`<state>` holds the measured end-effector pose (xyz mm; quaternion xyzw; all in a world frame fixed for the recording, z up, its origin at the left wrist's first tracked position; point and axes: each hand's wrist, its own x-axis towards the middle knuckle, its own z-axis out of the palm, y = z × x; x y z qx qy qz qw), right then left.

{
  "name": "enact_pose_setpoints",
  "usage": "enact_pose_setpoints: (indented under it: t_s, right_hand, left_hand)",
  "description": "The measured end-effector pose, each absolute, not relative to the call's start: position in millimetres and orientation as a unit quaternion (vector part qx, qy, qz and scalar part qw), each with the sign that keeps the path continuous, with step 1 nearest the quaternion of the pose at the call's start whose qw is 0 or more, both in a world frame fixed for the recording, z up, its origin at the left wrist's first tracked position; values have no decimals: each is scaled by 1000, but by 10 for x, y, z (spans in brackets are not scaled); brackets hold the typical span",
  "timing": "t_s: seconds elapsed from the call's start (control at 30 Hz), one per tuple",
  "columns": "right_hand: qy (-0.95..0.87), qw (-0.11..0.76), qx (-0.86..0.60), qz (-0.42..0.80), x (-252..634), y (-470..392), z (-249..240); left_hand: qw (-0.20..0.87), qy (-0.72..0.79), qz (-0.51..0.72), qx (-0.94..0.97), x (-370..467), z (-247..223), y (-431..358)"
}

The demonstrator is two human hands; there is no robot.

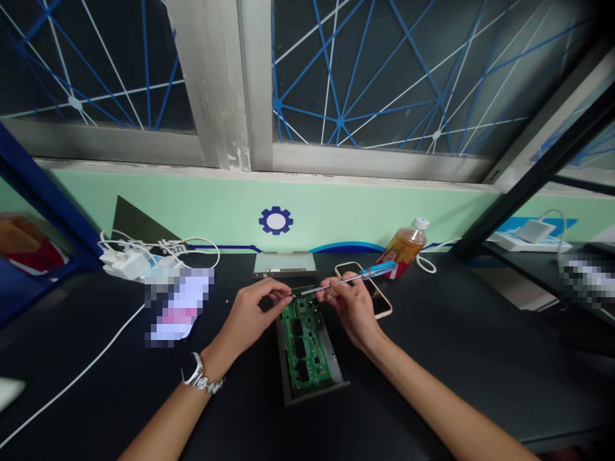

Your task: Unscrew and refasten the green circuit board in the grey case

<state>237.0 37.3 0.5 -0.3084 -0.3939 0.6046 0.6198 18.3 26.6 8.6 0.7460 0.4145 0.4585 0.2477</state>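
Note:
A green circuit board (307, 349) lies in an open metal tray (337, 372) on the black table. My right hand (350, 304) is closed on a screwdriver (353, 278) with a clear blue handle, its shaft pointing left over the board's far end. At the far left corner of the board, my left hand (262, 307) has thumb and forefinger pinched near the screwdriver's tip. Whatever sits between those fingertips is too small to make out. A silver watch is on my left wrist.
Behind the board stands a metal plate (285, 264). A phone (379, 301) and a drink bottle (406, 246) are at the right. White chargers and cables (127, 259) lie at the left, beside a pixelated phone-like item (182, 307). Shelving (533, 246) flanks the right side.

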Motion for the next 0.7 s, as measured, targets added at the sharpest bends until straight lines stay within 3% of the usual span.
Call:
enact_pose_setpoints:
  t_s: [0.5,0.7]
  right_hand:
    - [-348,595,-310,654,2338,331,28]
    - [-340,640,-325,608,2396,389,64]
  left_hand:
    - [190,396,409,800,244,95,148]
    - [127,432,354,820,-20,207,226]
